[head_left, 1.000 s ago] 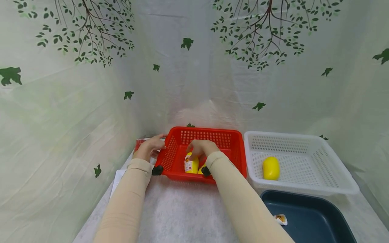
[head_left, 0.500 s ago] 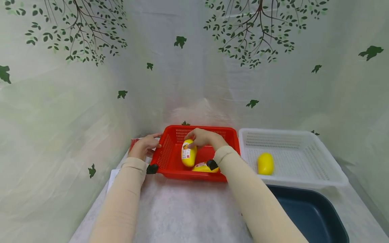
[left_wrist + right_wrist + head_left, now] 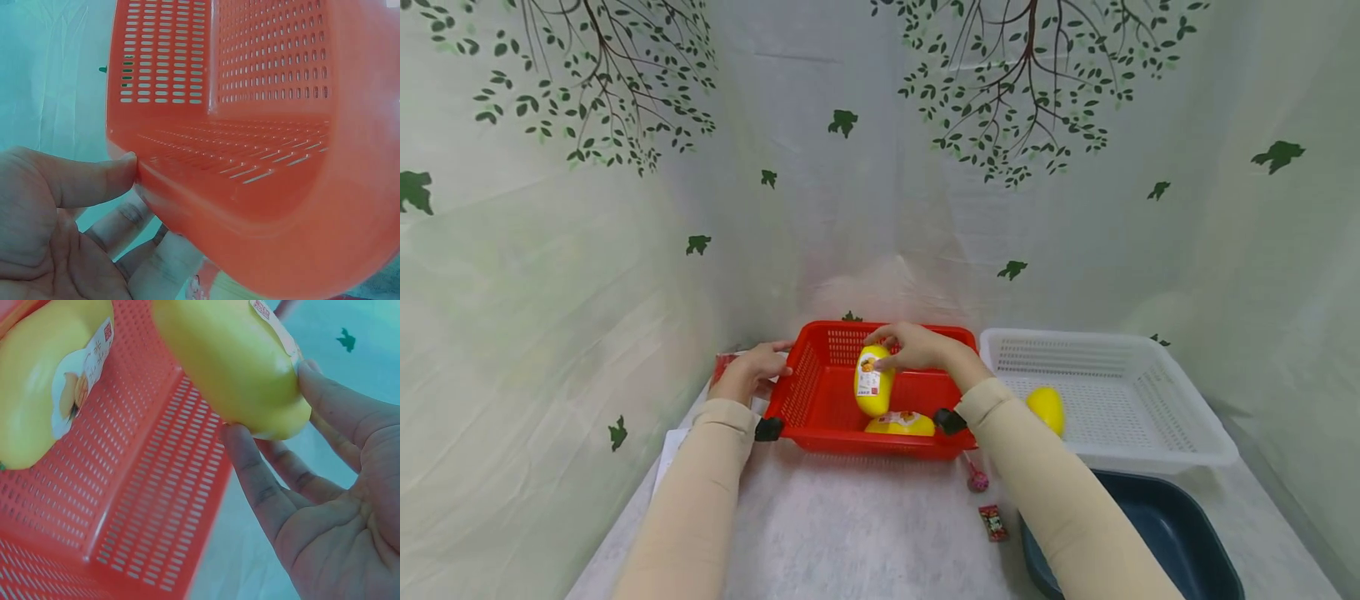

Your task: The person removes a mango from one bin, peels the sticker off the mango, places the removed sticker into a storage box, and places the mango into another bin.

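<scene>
In the head view my right hand (image 3: 917, 348) pinches the top end of a yellow oblong package with a printed white label (image 3: 871, 382). It stands tilted inside the red basket (image 3: 820, 408). A second yellow package (image 3: 901, 424) lies on its side below it, near the basket's front wall. The right wrist view shows thumb and fingertips on the rounded end of the held package (image 3: 231, 362). At the basket's left side, my left hand (image 3: 752, 367) grips the rim; its thumb (image 3: 100, 181) presses the edge from above while the fingers bend underneath.
A white basket (image 3: 1180, 454) holding another yellow package (image 3: 1047, 408) stands to the right. In front of it sits a dark blue tray (image 3: 1180, 533), partly behind my right sleeve. A pink lollipop (image 3: 977, 478) and a small wrapped candy (image 3: 992, 523) lie on the table.
My right hand has raised the yellow package a little and tilted it, uncovering the second one below. My left hand stays at the basket rim. The lollipop and candy have come into sight.
</scene>
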`<action>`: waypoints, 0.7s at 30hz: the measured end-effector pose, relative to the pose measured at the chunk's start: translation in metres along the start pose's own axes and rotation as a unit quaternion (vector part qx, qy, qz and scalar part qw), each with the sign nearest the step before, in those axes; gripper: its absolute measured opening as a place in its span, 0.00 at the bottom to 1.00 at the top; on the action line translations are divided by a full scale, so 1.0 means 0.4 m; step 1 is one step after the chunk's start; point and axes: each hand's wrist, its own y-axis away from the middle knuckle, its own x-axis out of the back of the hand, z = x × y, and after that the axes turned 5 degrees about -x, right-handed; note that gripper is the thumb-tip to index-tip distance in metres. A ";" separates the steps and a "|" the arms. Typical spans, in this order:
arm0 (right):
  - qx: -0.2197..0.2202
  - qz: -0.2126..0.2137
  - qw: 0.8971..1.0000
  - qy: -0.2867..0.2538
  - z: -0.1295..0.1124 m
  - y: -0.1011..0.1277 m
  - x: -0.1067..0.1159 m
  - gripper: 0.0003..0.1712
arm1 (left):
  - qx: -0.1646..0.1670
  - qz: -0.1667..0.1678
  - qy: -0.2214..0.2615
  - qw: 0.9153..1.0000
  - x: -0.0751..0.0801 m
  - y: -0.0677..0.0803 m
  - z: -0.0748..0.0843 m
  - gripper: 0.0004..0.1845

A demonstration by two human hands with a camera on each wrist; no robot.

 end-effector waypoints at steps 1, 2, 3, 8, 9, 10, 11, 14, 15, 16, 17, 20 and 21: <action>0.005 0.001 1.000 0.005 0.002 0.007 0.006 0.30 | 0.000 -0.001 0.002 1.000 -0.002 -0.003 0.003 0.39; 0.007 0.002 1.000 0.009 0.003 0.015 0.012 0.31 | -0.001 -0.003 0.002 1.000 -0.004 -0.005 0.006 0.38; 0.010 0.004 1.000 0.013 0.004 0.024 0.018 0.31 | -0.004 -0.005 0.001 1.000 -0.005 -0.008 0.008 0.38; 0.031 0.018 0.999 0.037 0.007 0.075 0.044 0.31 | -0.011 -0.011 -0.001 1.000 -0.014 -0.012 0.019 0.38; 0.034 0.018 0.999 0.038 0.008 0.087 0.048 0.31 | -0.012 -0.014 -0.001 1.000 -0.015 -0.010 0.021 0.38; 0.036 0.019 0.998 0.039 0.010 0.098 0.050 0.31 | -0.014 -0.017 -0.002 1.000 -0.016 -0.010 0.022 0.38; 0.035 0.019 0.999 0.037 0.011 0.109 0.052 0.31 | -0.017 -0.019 -0.004 1.000 -0.017 -0.009 0.021 0.38; 0.037 0.016 0.999 0.027 0.015 0.137 0.046 0.30 | -0.026 -0.023 -0.016 0.999 -0.010 -0.004 0.006 0.39; 0.038 0.016 0.999 0.023 0.015 0.145 0.042 0.30 | -0.029 -0.022 -0.021 0.999 -0.006 -0.002 -0.001 0.38; 0.039 0.015 0.999 0.020 0.017 0.151 0.037 0.30 | -0.032 -0.020 -0.028 0.999 -0.002 -0.003 -0.009 0.38; 0.042 0.013 0.999 0.016 0.018 0.156 0.033 0.30 | -0.035 -0.017 -0.035 0.999 0.002 -0.002 -0.016 0.38; 0.045 0.012 0.999 0.010 0.026 0.175 0.026 0.29 | -0.040 -0.010 -0.047 0.998 0.006 -0.001 -0.028 0.36; 0.045 0.010 0.999 0.008 0.030 0.183 0.025 0.29 | -0.042 -0.010 -0.047 0.998 0.004 -0.003 -0.030 0.35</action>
